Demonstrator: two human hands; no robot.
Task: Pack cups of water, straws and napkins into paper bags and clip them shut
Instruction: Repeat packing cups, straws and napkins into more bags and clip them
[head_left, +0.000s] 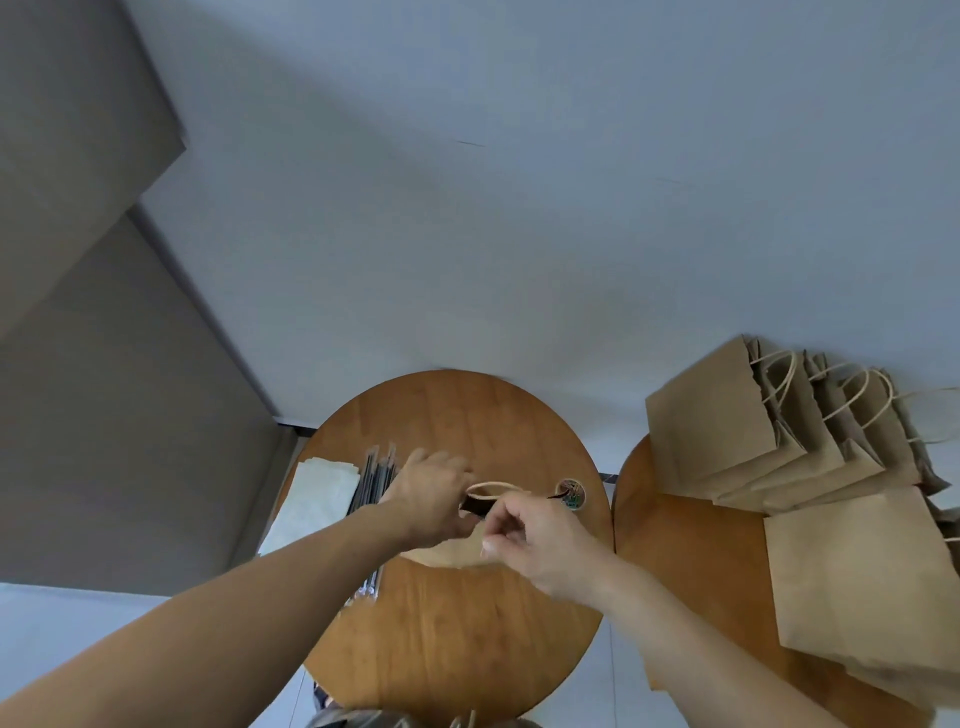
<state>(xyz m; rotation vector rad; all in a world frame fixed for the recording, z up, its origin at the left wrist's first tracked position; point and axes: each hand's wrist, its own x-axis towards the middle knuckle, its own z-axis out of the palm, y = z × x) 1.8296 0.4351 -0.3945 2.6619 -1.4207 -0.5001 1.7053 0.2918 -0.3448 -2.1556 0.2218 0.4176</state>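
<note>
Two hands, the left hand and the right hand, grip one paper bag by its top.

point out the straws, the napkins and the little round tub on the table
straws (373, 480): head view, middle of the dark bundle
napkins (318, 501): head view, top sheet of the white stack
round tub (571, 493): head view, its open top
</note>
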